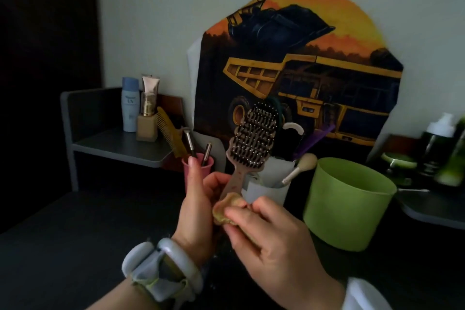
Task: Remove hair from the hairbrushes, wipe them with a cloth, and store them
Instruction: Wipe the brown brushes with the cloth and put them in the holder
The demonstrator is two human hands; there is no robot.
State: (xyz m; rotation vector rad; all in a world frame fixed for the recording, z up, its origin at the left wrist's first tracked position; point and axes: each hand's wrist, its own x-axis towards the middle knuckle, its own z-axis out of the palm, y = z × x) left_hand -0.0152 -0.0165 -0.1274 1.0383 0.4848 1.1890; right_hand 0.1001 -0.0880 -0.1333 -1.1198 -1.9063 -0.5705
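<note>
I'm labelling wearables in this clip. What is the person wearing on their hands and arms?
The left hand is bare; its wrist carries a chunky pale grey-white bangle beside a grey padded strap with yellow-green edging. The right hand is bare, with a white sleeve cuff at the wrist.

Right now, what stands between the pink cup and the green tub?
In the head view, the hairbrush, held upright by the left hand, and behind it a white cup of tools.
</note>
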